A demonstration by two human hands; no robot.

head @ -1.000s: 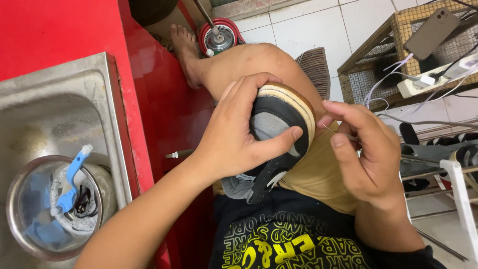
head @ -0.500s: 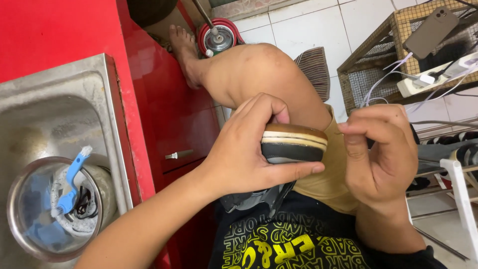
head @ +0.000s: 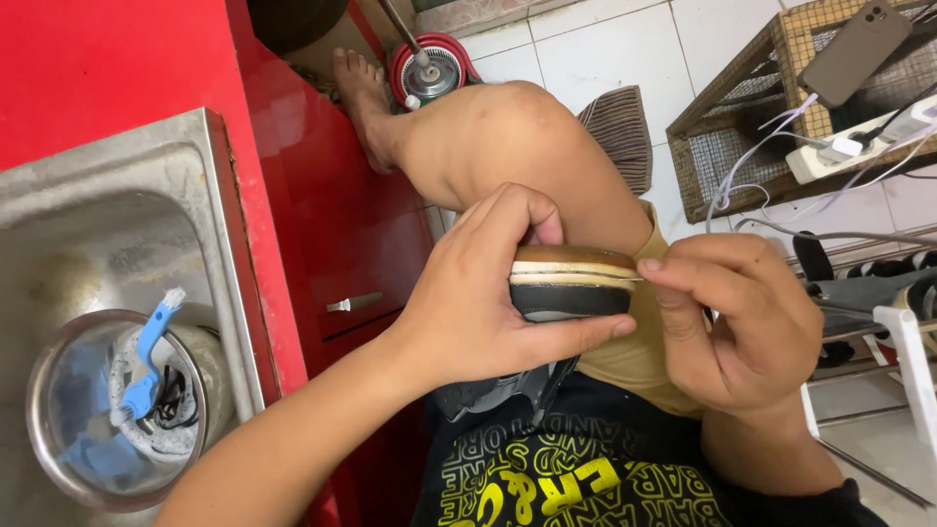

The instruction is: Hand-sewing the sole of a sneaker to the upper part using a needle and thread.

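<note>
Head view — left hand (head: 478, 312) clamps a dark shoe (head: 571, 285) side-on over the lap, sole edge facing up, thumb beneath and fingers over, steadying it. Right hand (head: 737, 322) pinches the sole's edge at the toe end, fingers curled. Steel sink (head: 224, 263) at left holds a bowl (head: 39, 390) with a blue brush (head: 146, 356).

The shoe (head: 571, 285) was dark grey with a tan outsole and a pale midsole line. It lay turned on its side above the person's lap, sole edge facing up, gripped at the heel end, its upper hanging down toward the black shirt.
</note>
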